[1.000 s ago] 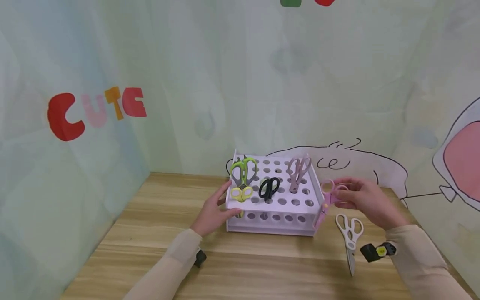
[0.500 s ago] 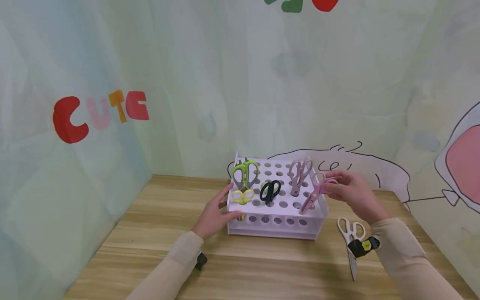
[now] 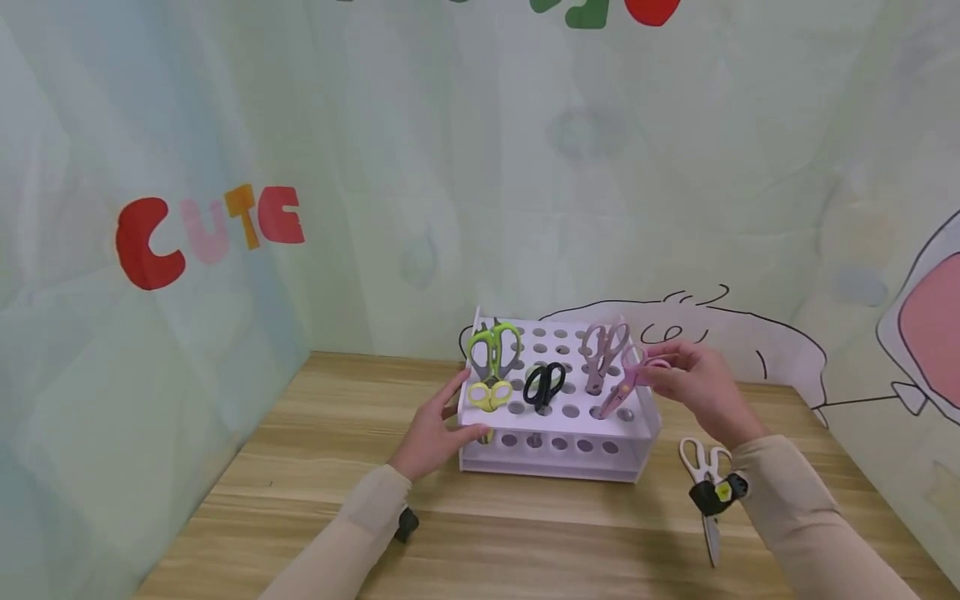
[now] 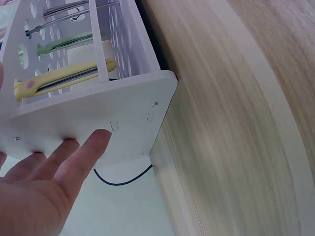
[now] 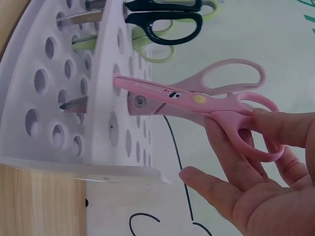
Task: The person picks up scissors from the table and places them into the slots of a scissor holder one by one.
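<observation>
My right hand [image 3: 703, 385] pinches the handle of pink scissors [image 5: 182, 97], thumb on one side and fingers on the other. Their closed blades slant down to the left, the tip right at a front-row hole in the white rack's top board, as the right wrist view shows. My left hand [image 3: 431, 432] touches the left side of the white rack [image 3: 551, 467]. In the left wrist view its fingertips rest against the rack's side panel [image 4: 88, 115]; in the head view the thumb lies at the front edge.
Green-and-grey scissors [image 3: 494, 354], yellow scissors [image 3: 489, 403], black scissors [image 3: 538, 392] and mauve scissors [image 3: 595, 375] stand in the rack's holes. White-handled scissors [image 3: 712, 542] lie on the wooden table [image 3: 300, 483] to the right, partly under my right wrist. A printed curtain [image 3: 390, 208] hangs behind.
My right hand has carried the pink scissors leftward from beside the rack's right side to over its front-right holes. The left hand stays at the rack; the head view has shifted slightly.
</observation>
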Demonstrator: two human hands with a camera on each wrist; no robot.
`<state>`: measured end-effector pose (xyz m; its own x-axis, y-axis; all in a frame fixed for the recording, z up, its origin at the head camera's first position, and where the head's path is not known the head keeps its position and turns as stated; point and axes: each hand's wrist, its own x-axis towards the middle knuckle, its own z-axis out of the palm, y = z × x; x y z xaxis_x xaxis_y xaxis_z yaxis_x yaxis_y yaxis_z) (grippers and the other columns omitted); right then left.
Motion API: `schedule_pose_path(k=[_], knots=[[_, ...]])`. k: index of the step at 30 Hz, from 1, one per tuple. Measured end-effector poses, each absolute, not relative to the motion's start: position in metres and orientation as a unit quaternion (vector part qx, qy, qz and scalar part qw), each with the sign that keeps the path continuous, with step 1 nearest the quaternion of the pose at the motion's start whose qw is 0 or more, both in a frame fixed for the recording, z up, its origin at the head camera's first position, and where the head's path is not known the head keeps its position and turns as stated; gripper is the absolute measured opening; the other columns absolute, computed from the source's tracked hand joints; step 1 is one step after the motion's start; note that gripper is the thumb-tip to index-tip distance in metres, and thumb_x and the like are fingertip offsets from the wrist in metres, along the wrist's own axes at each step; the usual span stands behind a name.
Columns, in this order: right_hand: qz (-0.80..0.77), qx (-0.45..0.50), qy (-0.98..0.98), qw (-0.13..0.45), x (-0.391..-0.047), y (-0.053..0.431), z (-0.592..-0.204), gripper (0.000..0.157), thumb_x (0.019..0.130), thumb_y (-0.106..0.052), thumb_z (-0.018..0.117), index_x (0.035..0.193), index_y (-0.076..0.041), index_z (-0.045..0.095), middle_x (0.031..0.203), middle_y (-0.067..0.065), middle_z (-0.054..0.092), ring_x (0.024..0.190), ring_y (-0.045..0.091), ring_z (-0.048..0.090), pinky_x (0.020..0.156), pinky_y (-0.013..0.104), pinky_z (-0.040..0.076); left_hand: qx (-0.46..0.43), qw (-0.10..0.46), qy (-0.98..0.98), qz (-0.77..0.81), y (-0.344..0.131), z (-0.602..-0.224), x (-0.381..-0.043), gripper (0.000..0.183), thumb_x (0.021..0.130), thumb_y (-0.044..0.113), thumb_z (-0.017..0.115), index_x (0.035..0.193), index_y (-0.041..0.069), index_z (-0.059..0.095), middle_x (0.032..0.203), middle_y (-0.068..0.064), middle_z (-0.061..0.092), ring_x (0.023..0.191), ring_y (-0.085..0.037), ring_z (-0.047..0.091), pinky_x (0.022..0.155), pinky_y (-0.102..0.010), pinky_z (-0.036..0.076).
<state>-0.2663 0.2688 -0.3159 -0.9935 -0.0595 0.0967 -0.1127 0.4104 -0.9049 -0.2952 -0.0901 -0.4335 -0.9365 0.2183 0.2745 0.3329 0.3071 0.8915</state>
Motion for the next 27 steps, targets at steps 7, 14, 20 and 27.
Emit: schedule_pose_path(k=[7,14,20,27], knots=[[0.496,0.064,-0.864,0.047,-0.271,0.259,-0.327,0.03,0.093,-0.013,0.071,0.116,0.003,0.062,0.108,0.015,0.067,0.101,0.027,0.062,0.09,0.039,0.051,-0.172,0.051,-0.808,-0.561,-0.09,-0.434,-0.297,0.089,0.078,0.017,0.086,0.153,0.024,0.038,0.159,-0.008,0.031,0.122,-0.047,0.052,0.092,-0.041,0.053],[0.457,0.046,-0.887,0.043,-0.274,0.247,-0.334,0.028,0.092,-0.015,0.071,0.115,0.0,0.064,0.115,0.017,0.067,0.11,0.035,0.058,0.093,0.051,0.047,-0.166,0.044,-0.808,-0.564,-0.089,-0.433,-0.294,0.088,0.08,0.016,0.085,0.153,0.026,0.037,0.16,-0.008,0.029,0.124,-0.048,0.05,0.091,-0.039,0.054],[0.431,0.064,-0.899,0.037,-0.279,0.237,-0.34,0.022,0.09,-0.011,0.072,0.109,-0.001,0.066,0.108,0.015,0.069,0.099,0.03,0.061,0.083,0.041,0.051,-0.156,0.048,-0.812,-0.56,-0.091,-0.435,-0.293,0.088,0.079,0.017,0.085,0.153,0.027,0.037,0.159,-0.007,0.03,0.124,-0.047,0.05,0.091,-0.04,0.053],[0.414,0.065,-0.907,0.036,-0.28,0.232,-0.346,0.015,0.089,-0.005,0.072,0.104,-0.001,0.068,0.101,0.01,0.068,0.093,0.026,0.06,0.078,0.036,0.052,-0.172,0.052,-0.808,-0.561,-0.09,-0.436,-0.297,0.088,0.079,0.018,0.085,0.153,0.026,0.038,0.159,-0.007,0.031,0.123,-0.047,0.051,0.09,-0.039,0.054]])
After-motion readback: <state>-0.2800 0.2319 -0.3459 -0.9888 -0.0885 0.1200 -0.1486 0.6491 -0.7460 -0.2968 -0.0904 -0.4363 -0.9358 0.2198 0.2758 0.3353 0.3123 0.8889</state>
